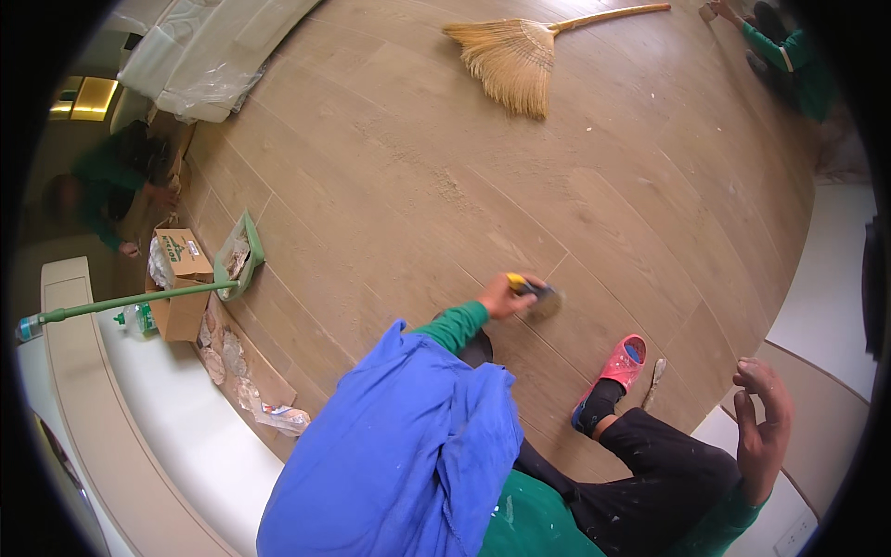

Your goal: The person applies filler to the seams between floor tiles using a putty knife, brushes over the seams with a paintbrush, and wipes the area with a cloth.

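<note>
My left hand [501,297], in a green sleeve, presses a yellow-and-grey scrubbing pad [536,295] flat onto the wooden plank floor [390,186]. My right hand [763,422] hangs at the lower right with its fingers spread, holding nothing. A blue cloth [408,455] drapes over my left arm and knee. My foot in a pink clog [620,364] rests on the floor just right of the pad. A small scraper [653,382] lies on the floor beside the clog.
A straw broom [520,51] lies on the floor at the top. At left, a green long-handled dustpan [237,260] leans by a cardboard box [181,278], with rubbish bags along a white ledge [186,418]. One person crouches far left [111,186], another top right [789,56].
</note>
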### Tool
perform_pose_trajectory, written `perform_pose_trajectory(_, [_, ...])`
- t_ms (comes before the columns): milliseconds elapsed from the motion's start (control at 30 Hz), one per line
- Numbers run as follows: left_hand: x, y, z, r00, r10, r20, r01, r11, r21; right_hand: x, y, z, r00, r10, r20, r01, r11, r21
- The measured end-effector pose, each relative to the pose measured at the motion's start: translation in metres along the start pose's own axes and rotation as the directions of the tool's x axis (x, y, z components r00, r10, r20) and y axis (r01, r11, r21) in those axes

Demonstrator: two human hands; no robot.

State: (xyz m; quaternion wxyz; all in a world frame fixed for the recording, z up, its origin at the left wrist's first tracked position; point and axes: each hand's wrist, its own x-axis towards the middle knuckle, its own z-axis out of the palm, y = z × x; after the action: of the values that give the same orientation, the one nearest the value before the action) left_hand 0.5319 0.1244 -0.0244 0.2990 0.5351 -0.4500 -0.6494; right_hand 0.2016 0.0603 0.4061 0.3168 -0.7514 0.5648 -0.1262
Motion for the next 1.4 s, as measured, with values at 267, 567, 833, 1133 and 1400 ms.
perform_pose_trajectory(267, [-0.020,0.014,-0.252,0.675,0.182,-0.715,-0.051,0.978,0.201,-0.020,0.030,-0.005,0.992,0.108,-0.070,-0.101,0.991,0.093])
perform_pose_trajectory(567, [-0.096,-0.041,-0.107,0.987,0.045,-0.156,-0.034,0.997,0.071,-0.010,0.019,0.001,0.999,0.031,0.023,-0.031,1.000,0.000])
perform_pose_trajectory(833, [-0.095,0.001,-0.237,0.635,0.207,-0.744,-0.038,0.971,0.237,-0.023,0.044,-0.022,0.996,0.085,-0.038,-0.082,0.994,0.076])
perform_pose_trajectory(1133, [-0.080,-0.040,-0.163,0.888,0.047,-0.457,-0.013,0.997,0.077,-0.038,0.096,-0.056,0.967,0.211,-0.143,-0.180,0.962,0.204])
perform_pose_trajectory(1400, [0.026,0.053,-0.083,0.882,0.228,-0.413,-0.231,0.972,0.043,-0.135,0.441,0.147,0.654,0.738,0.168,-0.732,0.673,-0.107])
